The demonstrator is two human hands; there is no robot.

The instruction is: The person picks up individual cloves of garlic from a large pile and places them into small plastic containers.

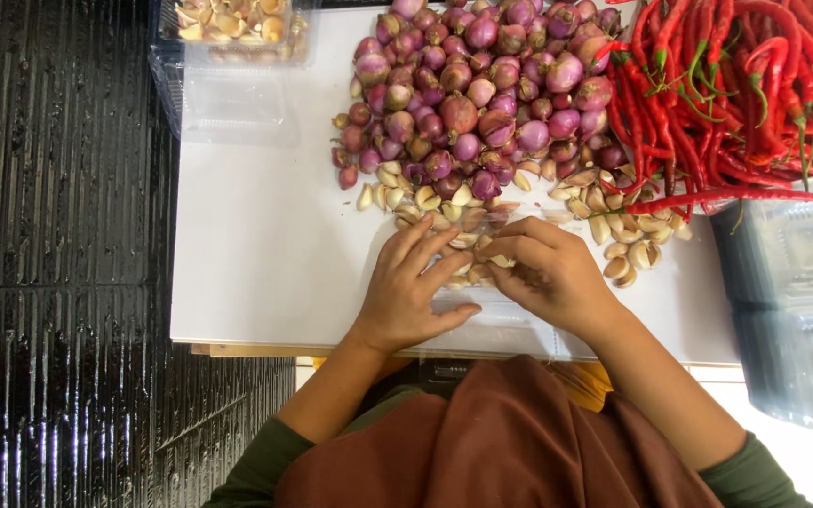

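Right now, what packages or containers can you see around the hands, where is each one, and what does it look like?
Clear plastic clamshell box: top left, filled with pale peeled garlic.
Empty clear plastic boxes: just below it, stacked, rectangular.
Clear plastic boxes: right edge, stacked, empty.
Clear shallow box: under both hands, holding garlic cloves.
No labels, signs or screens show.

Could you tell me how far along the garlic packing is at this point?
One clear box at the table's far corner already holds garlic. The left hand and right hand are over a clear box with garlic cloves. Loose garlic, shallots and chillies remain heaped.
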